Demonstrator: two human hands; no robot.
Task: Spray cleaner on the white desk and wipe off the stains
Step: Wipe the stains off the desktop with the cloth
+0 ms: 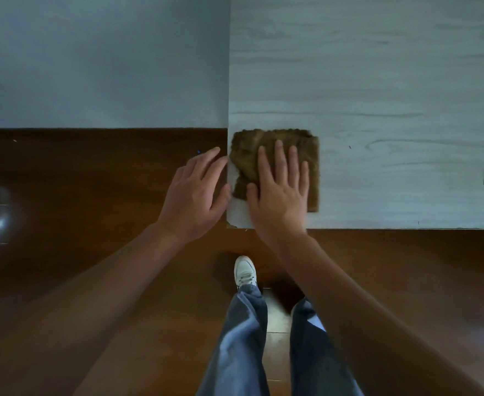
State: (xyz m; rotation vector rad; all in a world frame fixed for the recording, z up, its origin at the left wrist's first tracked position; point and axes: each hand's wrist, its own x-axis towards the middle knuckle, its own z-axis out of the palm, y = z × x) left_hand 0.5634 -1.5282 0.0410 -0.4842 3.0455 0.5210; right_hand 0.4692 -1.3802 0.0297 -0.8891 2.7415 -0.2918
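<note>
Right hand (280,192) flat on cloth (266,155)

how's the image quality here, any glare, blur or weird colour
Head view: dim, with a bluish cast over the white desk; a glare spot on the dark floor at left; forearms smeared toward the lower corners, wide-angle stretch or blur; the right hand flat on the brown cloth stays fairly sharp.

The table (378,81) runs out of view at the top and right edges. On the table's near left corner, the right hand (280,192) covers much of the brown cloth (266,144). Below the table, one foot is hidden — only a white shoe (244,271) shows.
</note>
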